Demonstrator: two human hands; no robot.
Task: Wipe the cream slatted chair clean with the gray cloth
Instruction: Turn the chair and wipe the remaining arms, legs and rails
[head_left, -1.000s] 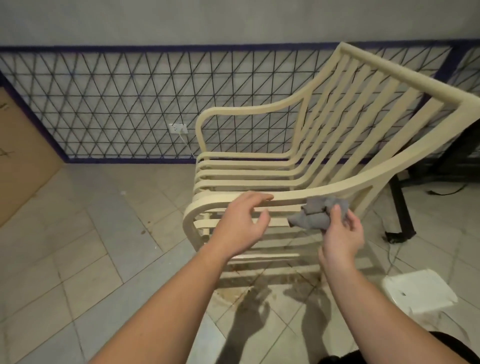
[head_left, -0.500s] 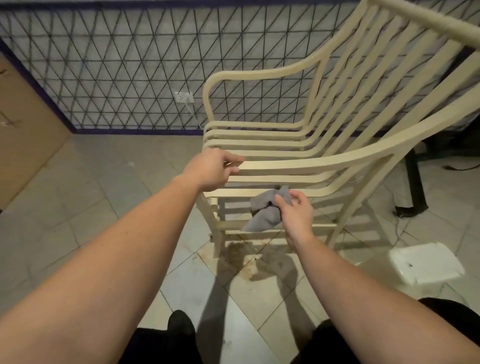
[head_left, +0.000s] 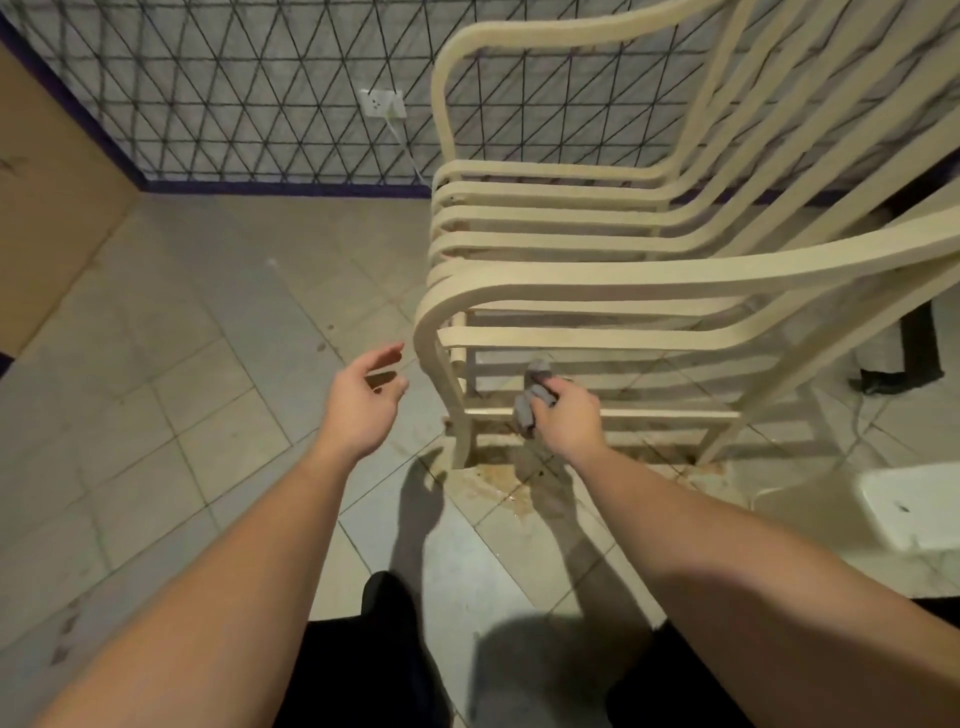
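My left hand (head_left: 363, 400) has let go of the cream slatted chair (head_left: 597, 280), grip apart, while my right hand (head_left: 569, 418), clamped on the gray cloth (head_left: 532, 397), drops to the low rail (head_left: 649, 414) just beside it for wiping.

A tiled room with a patterned wall

The floor (head_left: 171, 395) is covered with beige and gray tiles, and brown dirt is seen on it. Black triangle lines are drawn on the wall (head_left: 249, 88). A white socket (head_left: 382, 102) is fixed there.
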